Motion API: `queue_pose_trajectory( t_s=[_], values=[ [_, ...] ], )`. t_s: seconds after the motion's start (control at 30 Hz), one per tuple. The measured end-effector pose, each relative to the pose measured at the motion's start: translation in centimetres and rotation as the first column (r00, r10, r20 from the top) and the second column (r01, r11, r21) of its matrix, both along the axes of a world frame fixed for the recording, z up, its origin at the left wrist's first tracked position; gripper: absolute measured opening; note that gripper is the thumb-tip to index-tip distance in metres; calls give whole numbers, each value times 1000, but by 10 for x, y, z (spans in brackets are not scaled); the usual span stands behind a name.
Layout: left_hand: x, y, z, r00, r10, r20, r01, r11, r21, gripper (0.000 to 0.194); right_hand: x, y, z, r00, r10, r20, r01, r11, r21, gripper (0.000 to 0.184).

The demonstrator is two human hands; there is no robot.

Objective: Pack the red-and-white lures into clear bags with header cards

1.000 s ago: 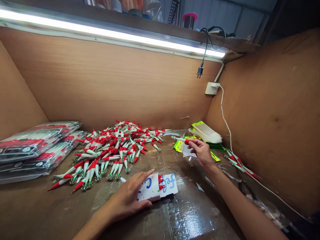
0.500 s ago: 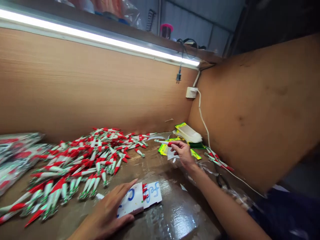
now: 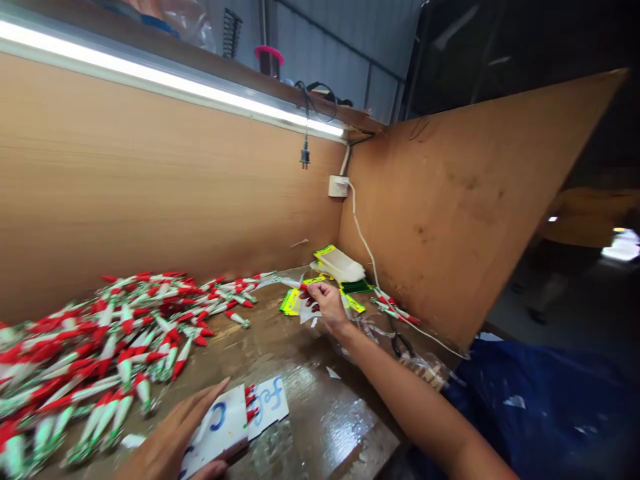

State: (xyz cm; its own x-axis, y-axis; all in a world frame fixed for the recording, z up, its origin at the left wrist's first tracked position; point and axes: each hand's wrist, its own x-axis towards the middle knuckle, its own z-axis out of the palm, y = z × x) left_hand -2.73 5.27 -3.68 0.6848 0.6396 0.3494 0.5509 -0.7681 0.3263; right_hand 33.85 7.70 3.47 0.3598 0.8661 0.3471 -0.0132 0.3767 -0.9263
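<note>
My right hand (image 3: 324,301), its fingers pinched, holds a red-and-white lure (image 3: 293,283) by the red end above the back of the table. Its pale end points left. Below and around that hand lie yellow-edged packets (image 3: 290,303). My left hand (image 3: 173,427) grips a small white cardboard box (image 3: 233,412) with blue handwriting, thumb on the near side and fingers on the far side. Red lure tips (image 3: 251,402) stick out of the box's open end. To the left spreads a big pile of red-and-white lures (image 3: 125,333) with greenish ends.
A stack of clear packets (image 3: 343,265) stands near the corner. Several lures (image 3: 395,308) lie beside a white cable (image 3: 365,243) along the right panel (image 3: 440,200). Black scissor handles (image 3: 401,345) rest near my right forearm. A plug (image 3: 305,157) dangles from the shelf; a person (image 3: 580,220) stands beyond.
The view has swung right, so the table's contents appear further left. The lure stays pinched in my right hand, and my left hand stays on the box.
</note>
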Motion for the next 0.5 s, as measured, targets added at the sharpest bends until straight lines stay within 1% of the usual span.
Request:
queue_pose_trajectory(
  t_s=[0.03,0.1,0.2,0.3,0.5],
  values=[
    [-2,-3,4,999,-32,-44,31,999,-21,82,-1,-1,-2,1000,12,-1,-12,1000,-6,40],
    [-3,-10,13,996,-32,-81,26,997,-79,84,-3,-2,-5,999,45,0,-45,999,-15,37],
    [-1,-20,23,997,-27,-75,16,990,-143,90,-7,-5,-8,996,93,1,-93,995,-24,34],
    [2,-25,25,998,-23,-52,14,984,-177,92,-10,-9,-9,992,125,25,-124,991,-40,34],
    [2,-28,25,998,-42,-37,34,979,-202,95,-14,-11,-12,985,120,125,-114,992,-57,33]
  ],
)
